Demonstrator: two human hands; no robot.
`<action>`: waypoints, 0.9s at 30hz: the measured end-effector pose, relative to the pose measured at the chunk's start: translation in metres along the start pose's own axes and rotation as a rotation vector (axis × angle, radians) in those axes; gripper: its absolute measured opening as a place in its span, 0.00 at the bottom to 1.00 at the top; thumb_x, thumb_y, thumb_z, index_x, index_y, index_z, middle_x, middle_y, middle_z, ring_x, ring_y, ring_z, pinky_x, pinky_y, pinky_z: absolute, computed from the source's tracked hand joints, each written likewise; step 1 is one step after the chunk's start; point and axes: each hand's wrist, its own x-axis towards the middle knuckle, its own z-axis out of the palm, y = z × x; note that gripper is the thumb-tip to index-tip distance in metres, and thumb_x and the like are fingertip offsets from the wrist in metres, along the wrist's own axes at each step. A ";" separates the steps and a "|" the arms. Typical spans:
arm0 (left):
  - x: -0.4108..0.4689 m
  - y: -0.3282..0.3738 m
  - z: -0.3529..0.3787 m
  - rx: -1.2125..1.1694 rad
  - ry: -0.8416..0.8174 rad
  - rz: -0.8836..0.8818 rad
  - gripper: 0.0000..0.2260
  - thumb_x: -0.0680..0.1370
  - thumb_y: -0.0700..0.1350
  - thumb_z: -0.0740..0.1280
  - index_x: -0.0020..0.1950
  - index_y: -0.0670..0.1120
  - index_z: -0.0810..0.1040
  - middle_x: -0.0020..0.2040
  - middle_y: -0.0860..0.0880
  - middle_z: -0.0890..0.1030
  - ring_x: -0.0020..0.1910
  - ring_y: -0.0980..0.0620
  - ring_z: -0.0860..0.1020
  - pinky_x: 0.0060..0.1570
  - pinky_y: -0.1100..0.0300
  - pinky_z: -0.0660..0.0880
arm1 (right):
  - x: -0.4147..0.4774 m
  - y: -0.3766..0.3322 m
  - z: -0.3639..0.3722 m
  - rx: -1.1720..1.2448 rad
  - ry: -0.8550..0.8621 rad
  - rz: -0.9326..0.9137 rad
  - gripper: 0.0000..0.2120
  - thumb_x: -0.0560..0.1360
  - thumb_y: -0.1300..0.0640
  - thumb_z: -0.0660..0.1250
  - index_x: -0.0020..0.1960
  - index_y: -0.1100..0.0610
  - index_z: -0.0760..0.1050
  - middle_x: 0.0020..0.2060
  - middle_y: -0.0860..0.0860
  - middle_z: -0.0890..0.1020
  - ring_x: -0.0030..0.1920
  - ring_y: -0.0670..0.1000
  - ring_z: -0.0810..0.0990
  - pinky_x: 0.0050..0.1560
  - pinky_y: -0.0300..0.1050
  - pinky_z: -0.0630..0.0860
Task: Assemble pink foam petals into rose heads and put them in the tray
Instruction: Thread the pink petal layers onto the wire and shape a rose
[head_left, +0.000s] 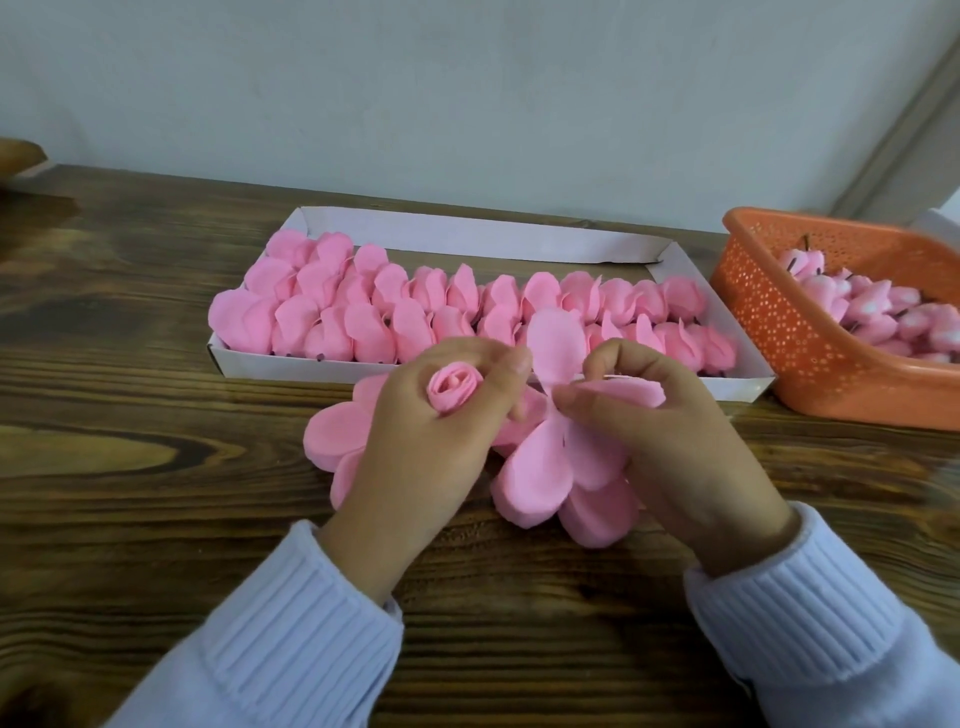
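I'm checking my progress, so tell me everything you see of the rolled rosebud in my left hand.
The rosebud is a small pink roll of soft, matte, foam-like petals spiralled round a tiny rounded centre. Its top faces the camera. The left hand grips it between curled fingers, above the wooden table, just before the white tray. Its base is hidden.

1. A small handicraft workplace, though whether home or workshop cannot be told: a wooden table (130, 364) set against a plain wall (467, 93).
2. Batch work shows: a white card tray (467, 231) packed with rows of pink rose heads (363, 312).
3. An orange basket (769, 322) beside it holds many buds (872, 306).
4. Loose foam petals (535, 467) lie on the table's near part.
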 end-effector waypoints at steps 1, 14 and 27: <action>0.001 0.000 0.000 -0.034 0.035 -0.014 0.13 0.76 0.51 0.67 0.31 0.51 0.76 0.30 0.59 0.79 0.31 0.68 0.77 0.35 0.78 0.69 | 0.000 0.000 0.001 -0.015 0.021 0.003 0.12 0.68 0.62 0.74 0.33 0.53 0.73 0.28 0.50 0.77 0.28 0.47 0.75 0.28 0.36 0.70; -0.006 -0.002 0.005 -0.114 0.072 0.174 0.29 0.73 0.73 0.49 0.53 0.57 0.82 0.58 0.64 0.79 0.70 0.60 0.66 0.69 0.60 0.59 | -0.007 0.003 0.018 -0.283 0.174 -0.024 0.11 0.72 0.64 0.71 0.35 0.57 0.72 0.27 0.53 0.80 0.26 0.48 0.74 0.26 0.35 0.69; -0.004 -0.010 0.008 -0.038 0.066 0.155 0.22 0.77 0.61 0.49 0.48 0.54 0.81 0.54 0.71 0.78 0.67 0.64 0.68 0.66 0.70 0.60 | -0.010 0.005 0.018 -0.029 0.048 0.107 0.09 0.70 0.58 0.72 0.34 0.52 0.75 0.26 0.53 0.76 0.27 0.54 0.71 0.25 0.43 0.64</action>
